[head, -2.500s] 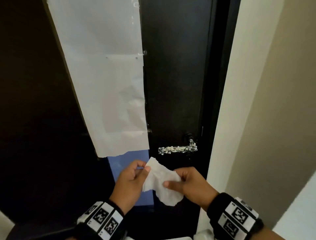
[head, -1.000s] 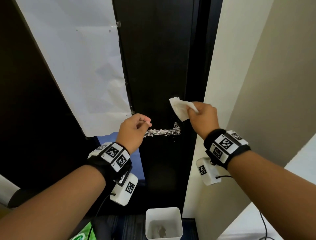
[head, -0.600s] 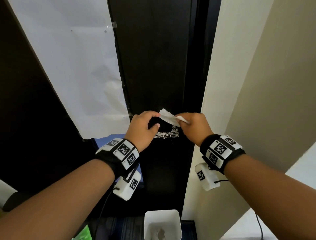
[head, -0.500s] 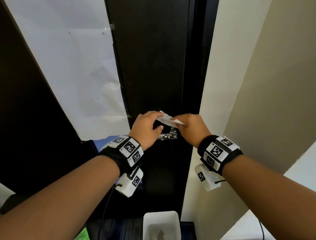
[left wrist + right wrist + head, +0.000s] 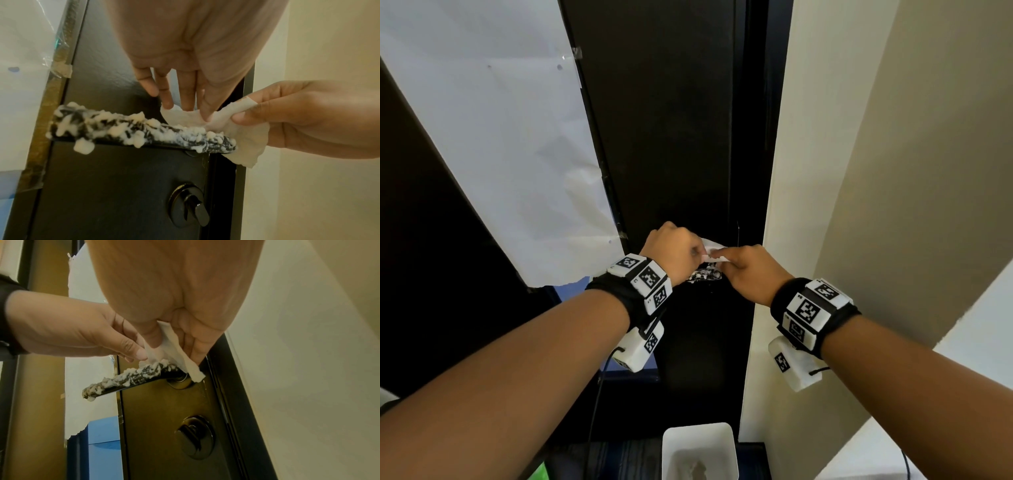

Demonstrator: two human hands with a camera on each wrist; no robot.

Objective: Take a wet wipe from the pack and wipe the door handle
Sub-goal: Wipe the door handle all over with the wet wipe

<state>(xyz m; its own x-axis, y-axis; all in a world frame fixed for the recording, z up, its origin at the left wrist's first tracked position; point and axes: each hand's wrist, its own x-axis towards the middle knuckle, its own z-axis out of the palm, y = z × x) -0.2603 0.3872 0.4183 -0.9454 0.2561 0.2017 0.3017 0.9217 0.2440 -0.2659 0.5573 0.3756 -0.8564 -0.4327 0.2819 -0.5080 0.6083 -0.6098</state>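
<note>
The black door handle (image 5: 123, 129) is coated with lumpy white grime; it also shows in the head view as the handle (image 5: 705, 275) and in the right wrist view as the handle (image 5: 131, 378). A white wet wipe (image 5: 236, 129) is draped over the handle's pivot end. My right hand (image 5: 746, 270) pinches the wipe (image 5: 170, 347) between thumb and fingers from the right. My left hand (image 5: 674, 253) pinches the wipe's left edge with its fingertips (image 5: 185, 104) just above the handle. In the head view the hands hide most of the wipe (image 5: 713, 251).
A round thumb-turn lock (image 5: 191, 209) sits below the handle. White paper (image 5: 500, 154) is taped over the door's left panel. A cream wall and door frame (image 5: 774, 205) stand close on the right. A white bin (image 5: 700, 448) rests on the floor below.
My right hand brought the wipe down from above onto the handle's pivot end. My left hand moved in from the handle's free end and took hold of the wipe's edge.
</note>
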